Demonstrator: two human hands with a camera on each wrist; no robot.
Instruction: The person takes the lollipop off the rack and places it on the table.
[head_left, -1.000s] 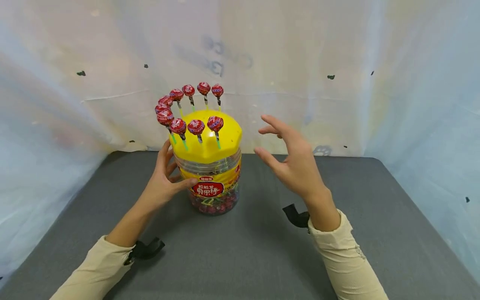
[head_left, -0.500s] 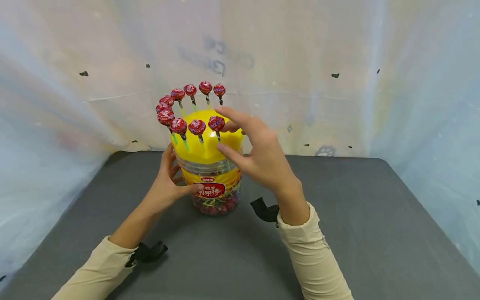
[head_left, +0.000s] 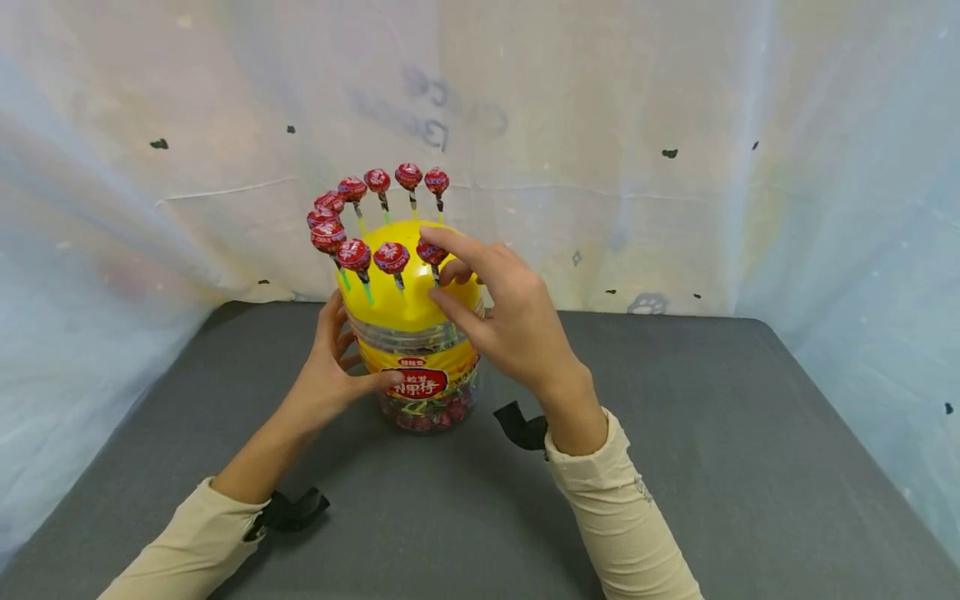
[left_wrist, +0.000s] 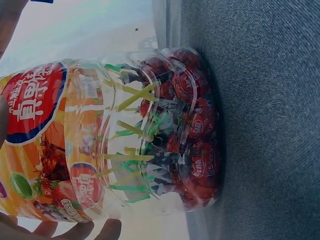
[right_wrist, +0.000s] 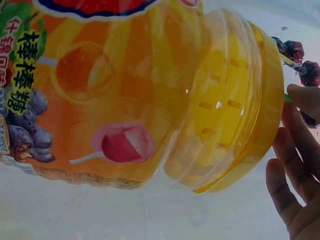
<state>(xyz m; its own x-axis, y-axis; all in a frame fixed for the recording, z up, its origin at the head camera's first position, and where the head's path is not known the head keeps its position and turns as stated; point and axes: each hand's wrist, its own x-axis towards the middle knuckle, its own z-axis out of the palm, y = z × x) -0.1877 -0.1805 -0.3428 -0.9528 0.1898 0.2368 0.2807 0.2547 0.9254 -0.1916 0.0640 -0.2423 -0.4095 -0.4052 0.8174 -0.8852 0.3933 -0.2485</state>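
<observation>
A clear plastic candy jar (head_left: pixel 453 360) stands upright, with a yellow lid (head_left: pixel 397 310) and lollipops inside it. Several red-wrapped lollipops (head_left: pixel 355 255) stick up in an arc around the lid. My left hand (head_left: pixel 324 377) holds the jar's left side, thumb across the label and fingers behind. At the lid's front right, my right hand (head_left: pixel 517 312) pinches a lollipop (head_left: pixel 430 252), index finger at its candy head and thumb lower, by the stick. In the right wrist view, the green stick (right_wrist: pixel 287 98) shows at the fingertips. Candy heads (left_wrist: pixel 200 120) fill the jar's bottom in the left wrist view.
The jar rests on a dark grey table (head_left: pixel 712 467). A pale, translucent sheet (head_left: pixel 570 100) with small dark marks hangs behind and at the sides. Black straps (head_left: pixel 294 510) stick out at both wrists.
My right hand has moved left from beside the jar to the front right lollipop, and its fingers have closed in. My left hand stays on the jar.
</observation>
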